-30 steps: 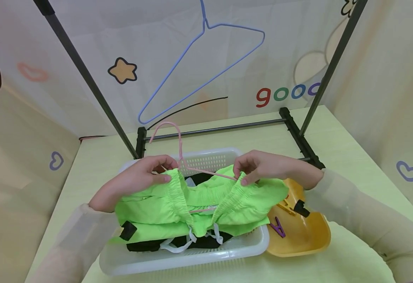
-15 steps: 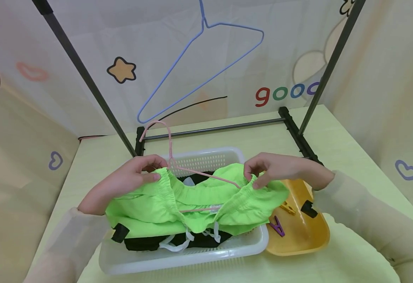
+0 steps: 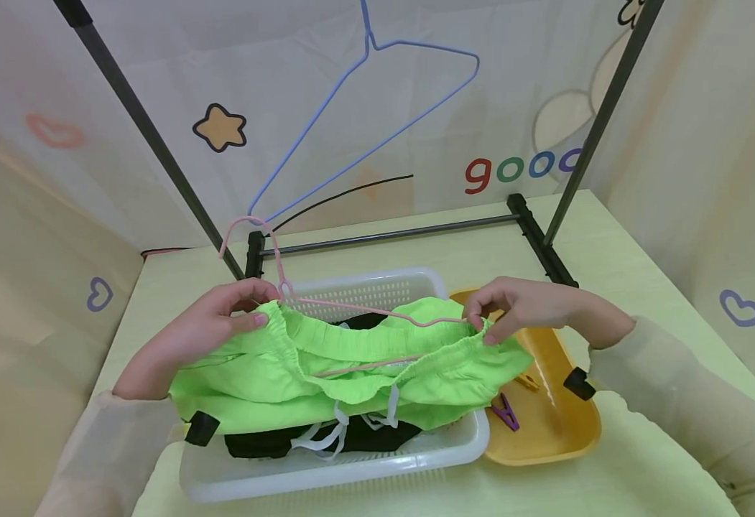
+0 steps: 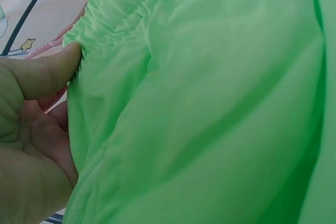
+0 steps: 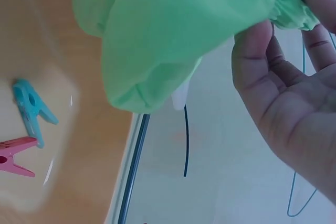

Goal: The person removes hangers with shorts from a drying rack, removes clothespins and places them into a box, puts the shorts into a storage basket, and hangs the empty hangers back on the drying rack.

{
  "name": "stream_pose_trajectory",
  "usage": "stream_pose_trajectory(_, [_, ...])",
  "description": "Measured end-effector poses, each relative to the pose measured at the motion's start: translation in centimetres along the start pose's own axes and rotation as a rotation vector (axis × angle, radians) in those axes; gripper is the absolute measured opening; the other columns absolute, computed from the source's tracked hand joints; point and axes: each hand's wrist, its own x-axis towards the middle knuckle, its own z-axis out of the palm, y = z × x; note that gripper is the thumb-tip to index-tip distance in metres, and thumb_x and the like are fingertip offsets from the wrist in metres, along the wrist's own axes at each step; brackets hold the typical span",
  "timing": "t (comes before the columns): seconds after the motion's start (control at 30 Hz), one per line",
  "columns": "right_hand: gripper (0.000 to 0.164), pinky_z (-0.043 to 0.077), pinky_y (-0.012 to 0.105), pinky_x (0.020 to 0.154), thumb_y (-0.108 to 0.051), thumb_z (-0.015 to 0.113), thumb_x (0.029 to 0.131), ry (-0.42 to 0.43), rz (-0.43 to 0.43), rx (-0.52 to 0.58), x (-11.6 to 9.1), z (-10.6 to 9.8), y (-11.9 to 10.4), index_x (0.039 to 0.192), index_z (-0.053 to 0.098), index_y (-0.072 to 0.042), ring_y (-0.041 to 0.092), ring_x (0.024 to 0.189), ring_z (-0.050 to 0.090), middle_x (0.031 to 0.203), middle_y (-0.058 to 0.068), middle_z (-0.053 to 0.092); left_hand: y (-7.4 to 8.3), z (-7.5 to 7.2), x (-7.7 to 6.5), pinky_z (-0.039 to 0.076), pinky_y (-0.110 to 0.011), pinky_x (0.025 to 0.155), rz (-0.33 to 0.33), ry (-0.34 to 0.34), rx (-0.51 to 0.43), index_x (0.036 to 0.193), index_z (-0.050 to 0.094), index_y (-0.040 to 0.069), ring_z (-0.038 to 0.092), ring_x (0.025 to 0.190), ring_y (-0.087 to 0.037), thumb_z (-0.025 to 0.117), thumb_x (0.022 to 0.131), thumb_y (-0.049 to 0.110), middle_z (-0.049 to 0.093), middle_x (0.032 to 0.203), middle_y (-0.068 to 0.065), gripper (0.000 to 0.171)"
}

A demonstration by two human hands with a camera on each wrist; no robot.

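Note:
Bright green shorts (image 3: 241,391) with an elastic waistband and white drawstrings are held over a white basket (image 3: 338,474). My left hand (image 3: 205,330) pinches the waistband's left side, thumb in front, close by the neck of a pink hanger (image 3: 279,262). The hanger's hook stands above the waistband, while its lower bar shows inside the waist opening. On the other side my right hand (image 3: 526,309) pinches the waistband near the hanger's right end. In the left wrist view the thumb presses the gathered edge (image 4: 100,30). Black cloth (image 3: 257,445) lies under the shorts in the basket.
A yellow tray (image 3: 564,438) at the right of the basket holds clothespins, among them a purple clothespin (image 3: 505,413) and a blue clothespin (image 5: 31,108). A black rack (image 3: 390,235) stands behind, with a blue hanger (image 3: 312,122) hanging above the table.
My hands have moved apart, the left one leftward and the right one rightward, stretching the waistband wider. The pink hanger has shifted left, and its right end now sits near my right fingers.

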Motion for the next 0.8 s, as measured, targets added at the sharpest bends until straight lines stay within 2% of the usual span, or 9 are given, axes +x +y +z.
stream_pose_trajectory(0.2, [0.01,0.045,0.026,0.069,0.001,0.059,0.08,0.004,-0.036,0.071,-0.3,0.0,0.5,0.081,0.052,-0.007,0.012,0.078,0.049,0.082,-0.003,0.052,-0.1,-0.2,-0.3,0.044,-0.023,0.074,0.013,0.004,-0.015,0.106,0.053,0.002,0.048,0.088,-0.017,0.048,0.088,0.002,0.053,0.102,-0.007,0.019])
stream_pose_trajectory(0.37, [0.015,0.047,0.026,0.074,0.002,0.058,0.081,0.008,-0.06,0.127,-0.4,0.1,0.9,0.082,0.055,-0.013,0.012,0.086,0.05,0.089,-0.006,0.055,-0.2,-0.4,-0.6,0.044,-0.022,0.073,0.034,0.03,0.002,0.106,0.054,0.003,0.05,0.087,-0.014,0.05,0.087,0.002,0.054,0.099,-0.005,0.019])
stream_pose_trajectory(0.63, [0.016,0.045,0.026,0.084,0.003,0.057,0.08,0.025,-0.063,0.188,-0.6,0.2,2.1,0.081,0.057,-0.013,0.012,0.096,0.05,0.088,-0.006,0.056,-0.5,-0.9,-1.3,0.044,-0.02,0.074,0.054,0.071,0.008,0.107,0.053,0.004,0.052,0.089,-0.008,0.051,0.087,0.004,0.054,0.102,0.004,0.02])
stream_pose_trajectory(0.8, [0.008,0.048,0.026,0.076,0.002,0.056,0.081,0.045,-0.043,0.16,-0.6,0.5,2.9,0.085,0.056,-0.005,0.011,0.085,0.053,0.087,-0.005,0.056,-0.5,-1.1,-1.8,0.044,-0.02,0.07,0.092,0.108,-0.004,0.106,0.053,0.004,0.051,0.086,-0.01,0.051,0.087,0.004,0.053,0.101,0.013,0.019])
